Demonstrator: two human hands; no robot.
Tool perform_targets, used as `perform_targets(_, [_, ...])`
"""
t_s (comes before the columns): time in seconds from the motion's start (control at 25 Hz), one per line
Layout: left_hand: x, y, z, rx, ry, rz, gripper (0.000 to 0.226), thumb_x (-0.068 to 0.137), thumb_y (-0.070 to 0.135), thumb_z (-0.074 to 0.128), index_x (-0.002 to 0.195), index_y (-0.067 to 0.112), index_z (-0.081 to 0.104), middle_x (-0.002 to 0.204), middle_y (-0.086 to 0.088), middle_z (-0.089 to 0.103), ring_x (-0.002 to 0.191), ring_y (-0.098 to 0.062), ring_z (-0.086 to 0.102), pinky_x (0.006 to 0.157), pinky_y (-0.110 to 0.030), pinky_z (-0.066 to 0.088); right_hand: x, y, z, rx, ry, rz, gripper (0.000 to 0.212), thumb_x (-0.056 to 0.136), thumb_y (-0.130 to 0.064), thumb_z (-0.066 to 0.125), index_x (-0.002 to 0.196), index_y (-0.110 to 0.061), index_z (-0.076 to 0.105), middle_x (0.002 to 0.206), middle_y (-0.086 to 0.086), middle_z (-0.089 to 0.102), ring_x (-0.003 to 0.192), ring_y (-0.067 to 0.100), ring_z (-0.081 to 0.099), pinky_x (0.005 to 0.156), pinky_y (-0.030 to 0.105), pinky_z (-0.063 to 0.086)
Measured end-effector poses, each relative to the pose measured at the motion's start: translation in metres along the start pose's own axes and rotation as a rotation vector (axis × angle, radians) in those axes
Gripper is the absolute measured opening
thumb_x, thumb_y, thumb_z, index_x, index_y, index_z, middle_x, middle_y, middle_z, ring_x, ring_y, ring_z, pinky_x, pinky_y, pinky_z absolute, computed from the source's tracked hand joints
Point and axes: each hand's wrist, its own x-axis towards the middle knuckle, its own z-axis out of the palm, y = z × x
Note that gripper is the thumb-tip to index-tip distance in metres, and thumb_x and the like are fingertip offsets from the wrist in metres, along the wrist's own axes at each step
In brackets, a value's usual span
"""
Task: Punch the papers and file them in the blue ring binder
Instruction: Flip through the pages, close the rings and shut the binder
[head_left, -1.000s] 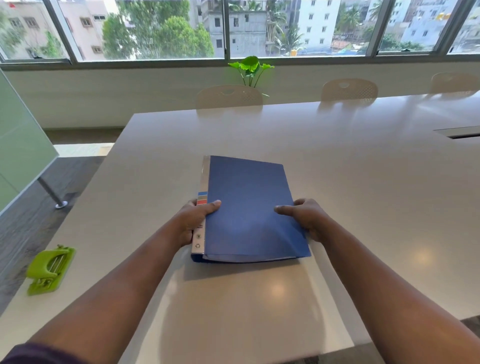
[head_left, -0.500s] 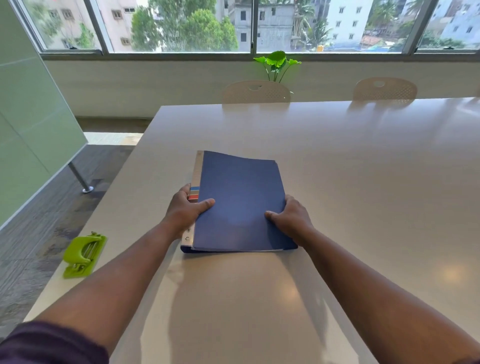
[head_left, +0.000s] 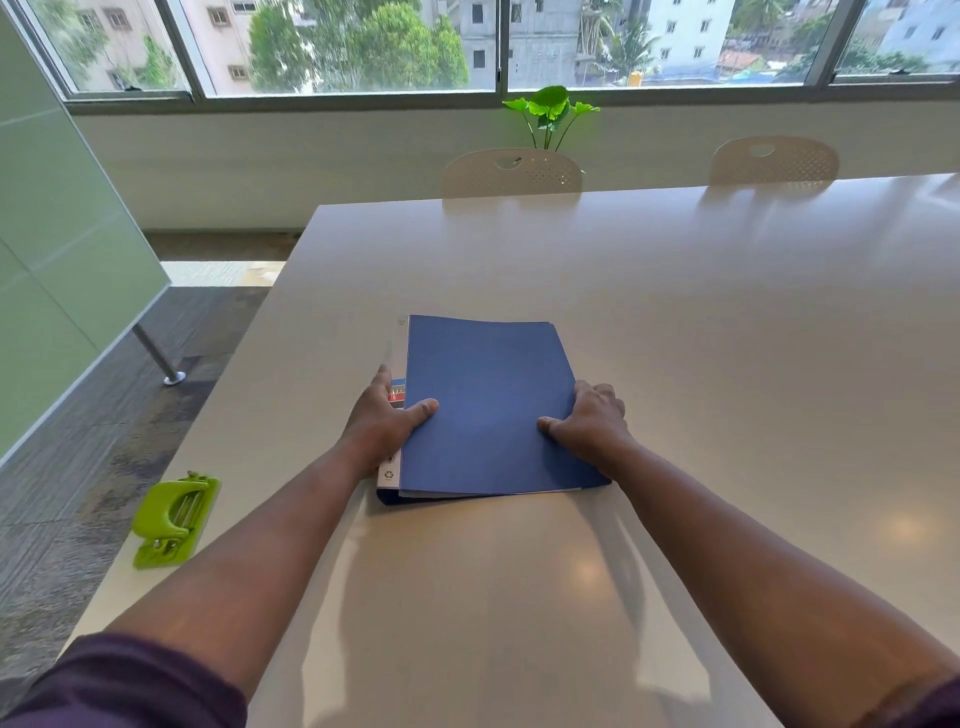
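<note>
Head view, looking forward and down: we see the blue ring binder lying shut and flat on the pale table, at the centre of the frame. Its white spine label faces nine o'clock; on it we make out a small red-and-blue printed patch and, nearer us, a recycling symbol and another small round mark, but no wording sharp enough to read. A thin white edge of paper shows along the binder's near edge.

Our left hand clasps the binder's spine side, thumb lying on the cover and fingers wrapped over the label. Our right hand grips the open edge at three o'clock, thumb pressed on the cover and fingers curled over the rim. Both forearms reach in from six o'clock, with dark purple sleeves at the bottom corners.

At eight o'clock, near the table's left edge and well apart from the binder, sits the lime-green hole punch. The tabletop is glossy, showing soft reflections of ceiling lights. At twelve o'clock two perforated cream chair backs stand against the far edge, a green leafy plant behind them under a wide window facing buildings and trees. A frosted green glass partition stands at ten o'clock over grey carpet.
</note>
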Motion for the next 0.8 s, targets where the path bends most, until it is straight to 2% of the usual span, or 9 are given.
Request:
perform_targets(0.04, [0.001, -0.001, -0.001, 0.020, -0.023, 0.011, 0.094, 0.084, 0.040, 0.079, 0.158, 0.030, 0.022, 0.135, 0.005, 0.059, 0.113, -0.019, 0.065, 0.095, -0.043, 0.057, 0.000, 0.000, 0.001, -0.012, -0.005, 0.001, 0.064, 0.088, -0.051, 0.069, 0.135, -0.014, 0.047, 0.140, 0.011, 0.039, 0.131, 0.033, 0.038, 0.105, 0.044, 0.041])
perform_targets(0.08, [0.002, -0.001, -0.001, 0.058, -0.040, 0.020, 0.098, 0.084, 0.043, 0.077, 0.160, 0.035, 0.016, 0.140, 0.005, 0.056, 0.120, -0.019, 0.062, 0.100, -0.044, 0.054, -0.001, -0.001, 0.002, -0.031, -0.012, -0.003, 0.062, 0.089, -0.051, 0.067, 0.135, -0.014, 0.047, 0.141, 0.009, 0.036, 0.130, 0.032, 0.037, 0.105, 0.043, 0.040])
perform_targets(0.16, [0.006, -0.002, -0.001, 0.199, -0.049, 0.034, 0.086, 0.086, 0.048, 0.071, 0.158, 0.036, 0.026, 0.151, 0.000, 0.048, 0.131, -0.022, 0.053, 0.110, -0.046, 0.046, -0.002, -0.002, 0.004, -0.073, -0.028, -0.022, 0.056, 0.093, -0.050, 0.063, 0.133, -0.014, 0.048, 0.144, 0.008, 0.031, 0.131, 0.032, 0.034, 0.106, 0.042, 0.038])
perform_targets(0.24, [0.008, 0.000, 0.001, 0.342, -0.061, 0.022, 0.068, 0.090, 0.051, 0.064, 0.153, 0.040, 0.039, 0.161, -0.007, 0.032, 0.142, -0.029, 0.041, 0.118, -0.047, 0.036, -0.003, -0.003, 0.005, -0.100, -0.041, -0.036, 0.054, 0.096, -0.049, 0.058, 0.135, -0.014, 0.047, 0.148, 0.007, 0.029, 0.134, 0.032, 0.031, 0.109, 0.043, 0.035])
perform_targets(0.32, [0.006, 0.006, 0.003, 0.415, -0.089, -0.012, 0.058, 0.096, 0.050, 0.058, 0.151, 0.044, 0.041, 0.169, -0.010, 0.008, 0.153, -0.033, 0.020, 0.124, -0.047, 0.023, -0.004, -0.004, 0.006, -0.118, -0.044, -0.056, 0.058, 0.098, -0.045, 0.053, 0.147, -0.015, 0.040, 0.156, 0.007, 0.024, 0.140, 0.033, 0.026, 0.112, 0.046, 0.030])
perform_targets(0.4, [0.007, 0.009, 0.001, 0.429, -0.111, -0.020, 0.057, 0.098, 0.048, 0.056, 0.152, 0.045, 0.040, 0.170, -0.008, -0.003, 0.156, -0.032, 0.011, 0.126, -0.046, 0.018, -0.006, -0.006, 0.005, -0.135, -0.044, -0.099, 0.064, 0.098, -0.038, 0.046, 0.157, -0.020, 0.031, 0.164, 0.006, 0.016, 0.147, 0.033, 0.018, 0.115, 0.048, 0.024])
perform_targets(0.52, [0.011, 0.011, -0.003, 0.420, -0.123, -0.003, 0.058, 0.098, 0.049, 0.055, 0.153, 0.041, 0.039, 0.170, -0.005, -0.008, 0.156, -0.030, 0.010, 0.126, -0.046, 0.017, -0.007, -0.012, 0.003, -0.159, -0.029, -0.185, 0.064, 0.101, -0.037, 0.039, 0.161, -0.020, 0.025, 0.170, 0.005, 0.012, 0.155, 0.029, 0.009, 0.120, 0.048, 0.016])
perform_targets(0.72, [0.007, 0.028, 0.003, 0.770, -0.076, 0.143, 0.055, 0.106, 0.050, 0.033, 0.159, 0.038, 0.026, 0.171, -0.001, -0.009, 0.157, -0.027, -0.007, 0.125, -0.046, 0.003, -0.007, -0.027, 0.002, -0.212, 0.023, -0.297, 0.066, 0.105, -0.046, 0.031, 0.163, -0.018, 0.017, 0.172, 0.003, 0.009, 0.159, 0.023, -0.001, 0.125, 0.044, 0.005])
perform_targets(0.8, [0.007, 0.031, 0.007, 0.824, -0.089, 0.188, 0.056, 0.107, 0.049, 0.026, 0.161, 0.036, 0.019, 0.171, 0.000, -0.009, 0.157, -0.025, -0.012, 0.125, -0.045, -0.001, -0.006, -0.030, 0.001, -0.203, 0.036, -0.309, 0.067, 0.105, -0.046, 0.030, 0.163, -0.017, 0.015, 0.172, 0.003, 0.008, 0.159, 0.022, -0.003, 0.125, 0.043, 0.003])
